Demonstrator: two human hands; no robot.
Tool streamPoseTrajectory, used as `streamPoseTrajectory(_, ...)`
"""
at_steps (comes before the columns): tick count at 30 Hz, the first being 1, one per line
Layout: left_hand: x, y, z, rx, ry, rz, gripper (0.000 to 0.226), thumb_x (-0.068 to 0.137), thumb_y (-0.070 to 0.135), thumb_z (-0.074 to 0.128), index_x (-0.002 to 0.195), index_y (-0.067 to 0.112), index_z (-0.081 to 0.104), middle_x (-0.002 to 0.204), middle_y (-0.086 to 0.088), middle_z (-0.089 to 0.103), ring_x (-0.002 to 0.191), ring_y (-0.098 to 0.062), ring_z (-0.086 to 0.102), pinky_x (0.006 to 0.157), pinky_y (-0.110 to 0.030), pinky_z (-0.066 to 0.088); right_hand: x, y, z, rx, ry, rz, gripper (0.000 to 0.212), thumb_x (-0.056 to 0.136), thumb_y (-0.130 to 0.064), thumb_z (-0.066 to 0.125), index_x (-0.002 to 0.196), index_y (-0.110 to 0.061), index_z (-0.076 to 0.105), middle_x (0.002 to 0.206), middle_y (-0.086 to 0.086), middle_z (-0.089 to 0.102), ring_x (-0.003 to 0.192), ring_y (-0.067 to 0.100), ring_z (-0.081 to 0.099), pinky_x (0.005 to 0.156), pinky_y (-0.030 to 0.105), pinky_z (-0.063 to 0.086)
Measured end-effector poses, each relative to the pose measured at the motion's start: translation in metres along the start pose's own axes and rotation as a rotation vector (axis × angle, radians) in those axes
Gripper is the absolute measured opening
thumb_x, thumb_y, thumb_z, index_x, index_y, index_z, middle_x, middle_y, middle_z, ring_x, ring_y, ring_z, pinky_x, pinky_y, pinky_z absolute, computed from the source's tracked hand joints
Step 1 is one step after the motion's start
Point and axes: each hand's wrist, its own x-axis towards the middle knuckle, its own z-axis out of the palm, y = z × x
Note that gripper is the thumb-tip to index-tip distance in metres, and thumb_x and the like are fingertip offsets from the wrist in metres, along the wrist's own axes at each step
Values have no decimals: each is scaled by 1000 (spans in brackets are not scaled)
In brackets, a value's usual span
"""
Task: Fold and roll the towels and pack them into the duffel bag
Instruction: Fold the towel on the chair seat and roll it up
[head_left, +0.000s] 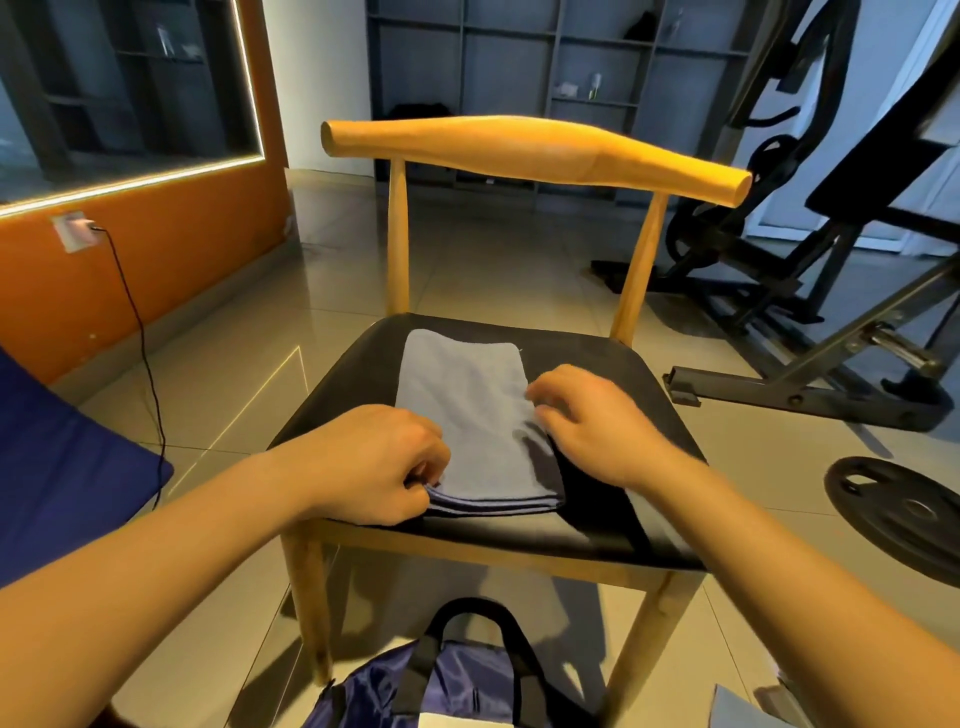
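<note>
hands at the folded towel on the chair seat

the left hand's fingers (434, 460) are curled in, and with the thumb they pinch the near left corner of a grey-blue terry towel (467, 405), folded into a long rectangle with its stacked layers showing along the near edge. the left hand (374, 462) lies knuckles-up at that corner. the right hand's fingers (545, 397) are bent, their tips down on the towel's right edge about midway along. the thumb is hidden, so i cannot tell whether they grip the edge or only press on it. the right hand (592, 421) sits just beside the towel, over the seat.

the towel lies flat on the black padded seat of a light wooden chair (535, 148), its long side running away from the person. on the tiled floor below the chair's front stands a shiny navy duffel bag (467, 686) with black strap handles, cut off by the bottom edge. to the right on the floor lies a black weight plate (898, 514), with a black gym machine (810, 291) behind it. at the left are a dark blue cushion (57, 457) and an orange wall (171, 260) with a socket and a black cable hanging from it.
</note>
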Motion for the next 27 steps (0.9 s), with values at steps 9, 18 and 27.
streamPoseTrajectory(9,-6,-10,7,-135,-113,-77,7,83,33,64,77,29,64,76,11,60,75,-12,62,73,-28,58,39,34,28,-273,-258,107,53,107,-53,24,139,-22,53,153,2,43,147,26,33,118,52,26)
streamPoseTrajectory(18,-4,-16,11,-221,-156,-87,7,86,30,66,80,26,66,78,6,62,77,-14,61,70,-29,58,112,29,77,-253,-377,-4,67,102,-66,20,154,-27,36,167,-2,26,154,21,20,123,54,16)
streamPoseTrajectory(27,-5,-18,18,-266,-120,-84,14,83,33,71,77,27,60,78,5,61,76,-14,60,67,-26,56,113,37,61,-109,-136,4,41,108,-38,34,131,-12,56,140,7,53,134,31,47,108,47,38)
